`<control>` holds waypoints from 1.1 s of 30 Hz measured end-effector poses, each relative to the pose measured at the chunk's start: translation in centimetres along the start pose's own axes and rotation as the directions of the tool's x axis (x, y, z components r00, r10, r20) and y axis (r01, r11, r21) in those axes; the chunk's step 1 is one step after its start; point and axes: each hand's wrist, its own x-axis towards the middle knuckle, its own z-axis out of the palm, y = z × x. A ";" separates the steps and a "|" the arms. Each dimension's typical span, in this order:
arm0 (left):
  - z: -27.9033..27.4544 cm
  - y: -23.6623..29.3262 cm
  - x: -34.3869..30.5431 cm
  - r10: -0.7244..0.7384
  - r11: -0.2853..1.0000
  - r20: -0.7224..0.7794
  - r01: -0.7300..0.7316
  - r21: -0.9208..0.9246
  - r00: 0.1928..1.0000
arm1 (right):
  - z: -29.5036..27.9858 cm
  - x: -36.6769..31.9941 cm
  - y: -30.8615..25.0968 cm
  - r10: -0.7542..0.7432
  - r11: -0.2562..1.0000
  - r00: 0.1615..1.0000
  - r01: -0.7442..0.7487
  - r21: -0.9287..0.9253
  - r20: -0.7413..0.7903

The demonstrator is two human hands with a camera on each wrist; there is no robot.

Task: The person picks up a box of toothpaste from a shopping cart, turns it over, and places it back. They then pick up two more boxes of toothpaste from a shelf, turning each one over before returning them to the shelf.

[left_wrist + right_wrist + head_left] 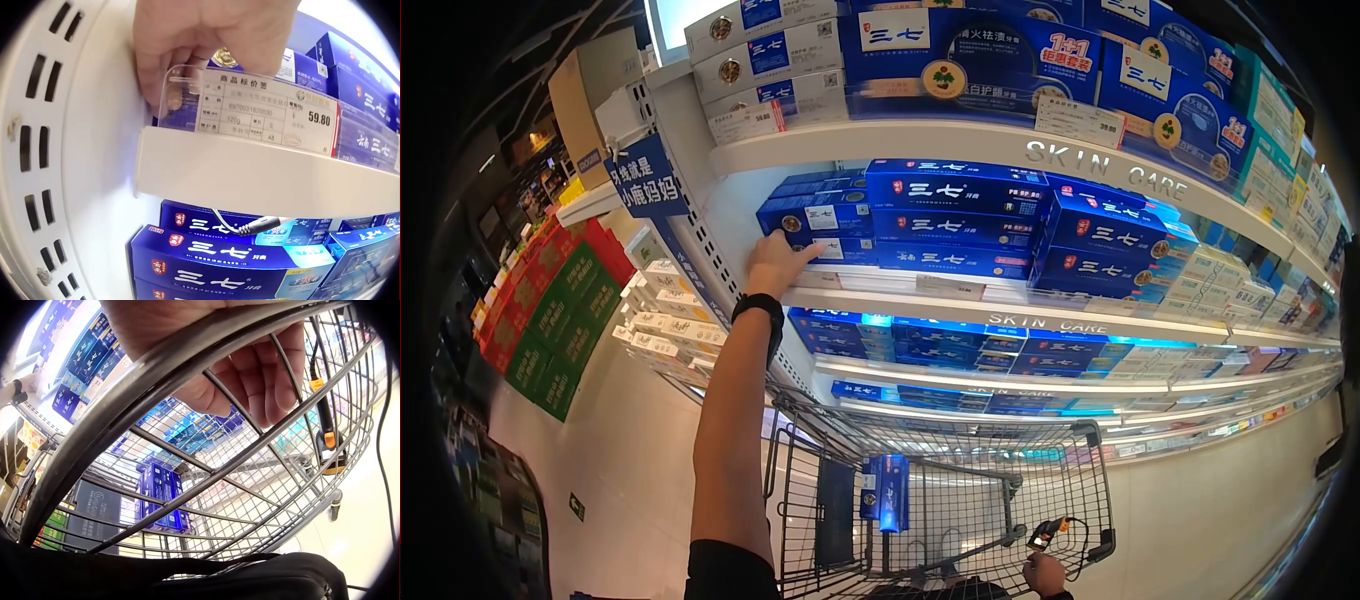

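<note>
In the head view my left hand (778, 262) is at the left end of the middle shelf, gripping a blue toothpaste box (855, 250) low in a stack. The thumb lies across the box front; in the left wrist view the other fingers (149, 78) curl down its left side, partly behind a price tag (265, 115). My right hand (1045, 573) holds the rim of a wire shopping cart (112, 419), fingers bent over into the basket. Inside the cart are blue toothpaste boxes (886, 493).
A black-and-orange handheld device (1048, 533) with a cable hangs at the cart's rim near the right hand. More toothpaste stacks (955, 215) fill the shelf to the right. A white perforated upright (37, 144) borders the left hand. Red and green cartons (565, 320) stand across the aisle.
</note>
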 end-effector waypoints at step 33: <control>-0.9 -0.3 0.5 0.072 0.997 0.044 -0.073 0.031 0.996 | -0.8 -0.4 -1.0 -0.035 0.995 0.997 0.029 -0.093 -0.063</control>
